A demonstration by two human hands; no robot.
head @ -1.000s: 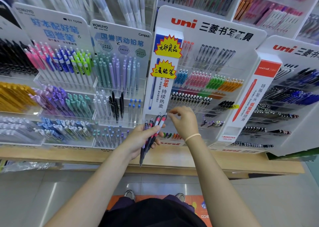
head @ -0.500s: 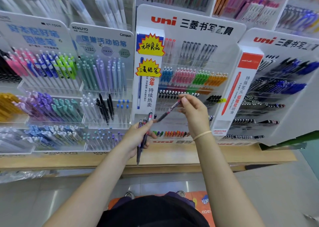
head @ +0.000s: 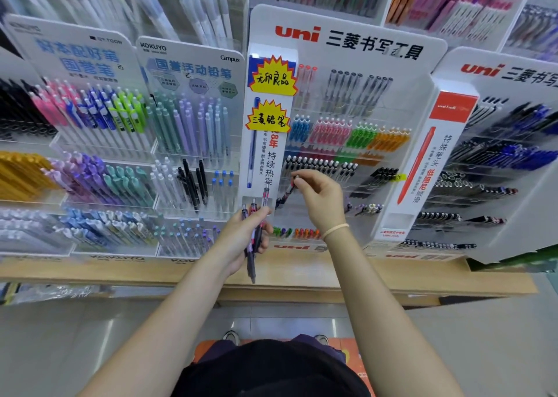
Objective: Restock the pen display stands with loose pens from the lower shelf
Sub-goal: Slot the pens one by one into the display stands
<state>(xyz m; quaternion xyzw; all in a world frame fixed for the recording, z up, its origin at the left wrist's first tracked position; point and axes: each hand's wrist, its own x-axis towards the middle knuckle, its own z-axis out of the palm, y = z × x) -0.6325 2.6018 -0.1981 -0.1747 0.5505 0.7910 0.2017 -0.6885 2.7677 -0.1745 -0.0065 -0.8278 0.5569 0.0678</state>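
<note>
Right hand [head: 321, 201]: pinched one dark pen [head: 286, 193] by its top end, tip angled down into the uni stand [head: 347, 49] just ahead.
Left hand [head: 241, 239]: gripped a little bunch of pens [head: 253, 245], just left and below.

You're in what looks like a stationery shop: branded pen display stands [head: 347, 118] crowd a wooden shelf [head: 302, 278], with handwritten yellow price tags [head: 273, 77].

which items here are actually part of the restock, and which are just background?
In play:
right hand pinching a single pen
left hand gripping a bundle of pens
middle uni display stand

Background:
Kokuyo stands
right uni stand
wooden shelf
yellow starburst labels
</note>
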